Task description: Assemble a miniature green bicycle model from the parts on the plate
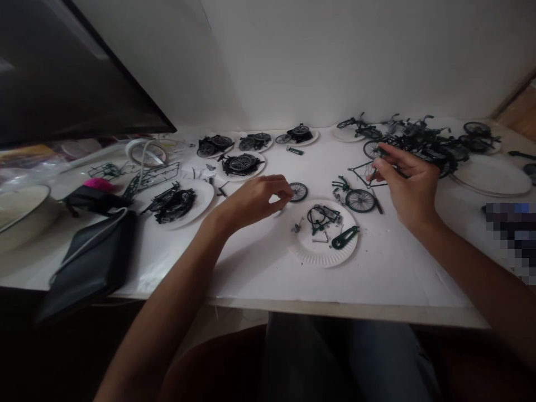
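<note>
My right hand (404, 181) pinches a thin green bicycle frame (357, 168) at the right, above the table. Fingers curled, my left hand (268, 195) is beside a small spoked wheel (298, 192); whether its fingertips hold anything is too small to tell. Between and below the hands, a white paper plate (312, 258) holds green and silver miniature parts, among them a green chain cover (345, 238). Just behind that plate lies a partly built piece with a wheel (360, 201) and a green fork section. A dark stick-like part (378, 205) is beside it.
Several plates of dark bicycle parts stand behind and left, one plate (205, 195) nearest my left arm. Many small bicycles (422, 137) crowd the back right near stacked plates (494, 176). A black case (94, 251), a bowl (25, 215) and a screen (75, 72) are at the left.
</note>
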The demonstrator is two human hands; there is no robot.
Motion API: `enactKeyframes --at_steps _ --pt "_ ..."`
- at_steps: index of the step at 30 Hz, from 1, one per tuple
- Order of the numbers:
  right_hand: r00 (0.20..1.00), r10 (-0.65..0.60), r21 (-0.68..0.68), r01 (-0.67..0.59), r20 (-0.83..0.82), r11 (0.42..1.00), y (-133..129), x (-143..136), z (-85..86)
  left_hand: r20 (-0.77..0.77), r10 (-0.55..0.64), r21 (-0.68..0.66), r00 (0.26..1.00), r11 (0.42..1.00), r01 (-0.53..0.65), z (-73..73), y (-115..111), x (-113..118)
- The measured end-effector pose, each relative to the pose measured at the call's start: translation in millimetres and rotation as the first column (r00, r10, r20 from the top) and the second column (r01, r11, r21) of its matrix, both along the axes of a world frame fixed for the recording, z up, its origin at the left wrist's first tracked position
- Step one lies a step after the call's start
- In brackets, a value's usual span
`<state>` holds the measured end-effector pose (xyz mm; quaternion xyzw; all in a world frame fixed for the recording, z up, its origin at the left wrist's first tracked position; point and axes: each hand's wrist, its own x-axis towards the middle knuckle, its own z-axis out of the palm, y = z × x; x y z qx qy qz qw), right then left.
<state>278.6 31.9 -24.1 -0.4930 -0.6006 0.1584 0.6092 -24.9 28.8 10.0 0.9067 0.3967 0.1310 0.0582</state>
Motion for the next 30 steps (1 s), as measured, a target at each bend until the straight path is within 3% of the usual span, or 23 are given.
enactKeyframes --at_steps 4,8,12,18,30 --pt "1.0 -0.015 0.024 0.015 -0.011 1.0 5 6 -0.7 0.034 -0.064 0.0 0.997 0.998 0.064 -2.4 -4 8" --pt "0.999 -0.02 0.009 0.02 -0.029 1.0 6 7 -0.2 0.055 -0.151 -0.098 0.987 0.983 0.156 -1.5 -15 22" --pt "1.0 0.001 -0.023 -0.002 -0.031 1.0 5 4 -0.9 -0.022 -0.262 -0.088 0.965 0.962 0.26 -2.1 -28 37" --pt "0.999 0.043 -0.049 -0.044 -0.02 0.998 4 -3 -3.8 -0.223 -0.196 0.078 0.955 0.973 0.218 -8.9 -32 43" --pt "0.999 0.05 -0.052 -0.05 -0.012 0.997 2 -7 -2.8 -0.172 -0.139 0.053 0.975 0.987 0.15 -7.5 -30 39"
